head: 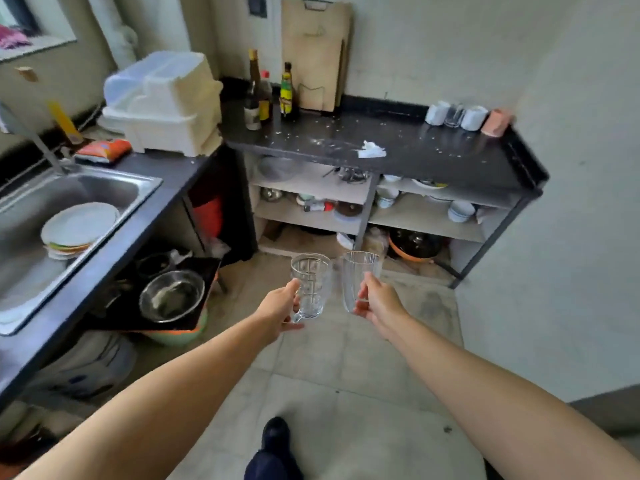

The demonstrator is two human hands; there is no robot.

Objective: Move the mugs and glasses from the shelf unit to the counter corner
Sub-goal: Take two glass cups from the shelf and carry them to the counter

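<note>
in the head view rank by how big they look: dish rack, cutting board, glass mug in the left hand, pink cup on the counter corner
1. dish rack
2. cutting board
3. glass mug, though it is nearest the camera, which inflates it
4. pink cup, farther away, so its true size against the mug is unsure

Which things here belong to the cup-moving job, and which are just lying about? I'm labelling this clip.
Job: glass mug in left hand; glass tumbler in right hand; cups at counter corner; black counter.

Lying about: crumpled tissue; sauce bottles; cutting board; dish rack; sink plates.
</note>
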